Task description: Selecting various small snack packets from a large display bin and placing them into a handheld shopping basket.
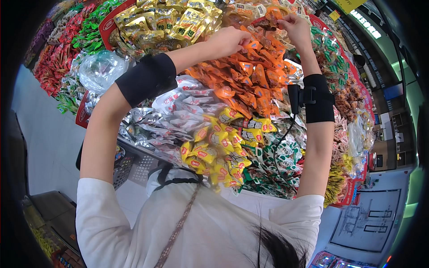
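Both my arms reach forward over a display heaped with packaged snacks. My left hand (231, 41) is curled at the upper edge of the orange snack packets (264, 72), its fingertips down among them; whether it grips one is unclear. Farther to the right, my right hand (296, 30) pinches the edge of an orange-and-clear snack packet (275, 14) between thumb and fingers. Gold snack pouches (164, 25) stand in rows left of my left hand. White packets (184, 97) and yellow packets (218, 147) lie nearer my body.
A clear plastic bag roll (103, 71) rests at the display's left. Below it stands a grey perforated basket (123, 169). Green-and-white packets (281, 154) fill the near right part. Red divider boards (106, 28) edge the sections. A black cable hangs from my right armband.
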`<action>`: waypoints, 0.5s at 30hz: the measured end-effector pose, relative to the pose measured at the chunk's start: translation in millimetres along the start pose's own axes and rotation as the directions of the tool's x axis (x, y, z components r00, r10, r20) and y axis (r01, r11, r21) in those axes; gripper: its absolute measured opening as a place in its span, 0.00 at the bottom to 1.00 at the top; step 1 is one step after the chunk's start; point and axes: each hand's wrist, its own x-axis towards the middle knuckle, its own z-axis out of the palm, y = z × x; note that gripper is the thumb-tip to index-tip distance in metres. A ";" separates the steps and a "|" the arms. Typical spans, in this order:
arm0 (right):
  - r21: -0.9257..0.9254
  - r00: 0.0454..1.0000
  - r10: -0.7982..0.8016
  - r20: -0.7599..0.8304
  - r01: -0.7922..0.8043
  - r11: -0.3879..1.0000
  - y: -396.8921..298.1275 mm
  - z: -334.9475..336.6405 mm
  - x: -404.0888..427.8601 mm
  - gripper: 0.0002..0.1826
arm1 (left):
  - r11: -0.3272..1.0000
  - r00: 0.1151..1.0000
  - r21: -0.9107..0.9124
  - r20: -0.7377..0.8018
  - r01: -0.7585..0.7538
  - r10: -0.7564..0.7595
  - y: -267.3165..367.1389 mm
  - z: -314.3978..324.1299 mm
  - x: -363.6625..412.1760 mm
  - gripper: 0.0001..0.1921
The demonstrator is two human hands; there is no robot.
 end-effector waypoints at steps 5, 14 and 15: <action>0.059 0.997 -0.057 0.042 0.055 0.997 3.4 10.6 -0.7 0.07 | 0.989 0.999 0.141 0.003 -0.040 0.040 5.8 0.4 -4.0 0.07; -0.116 0.981 -0.130 0.146 0.147 0.982 -16.9 17.1 -8.8 0.07 | 0.990 0.998 0.125 -0.003 -0.061 0.062 3.6 -2.2 -5.1 0.06; -0.038 0.972 -0.111 0.208 0.121 0.992 -20.8 18.3 -11.1 0.07 | 0.998 1.000 0.069 0.010 -0.007 0.007 3.1 -2.4 -3.9 0.06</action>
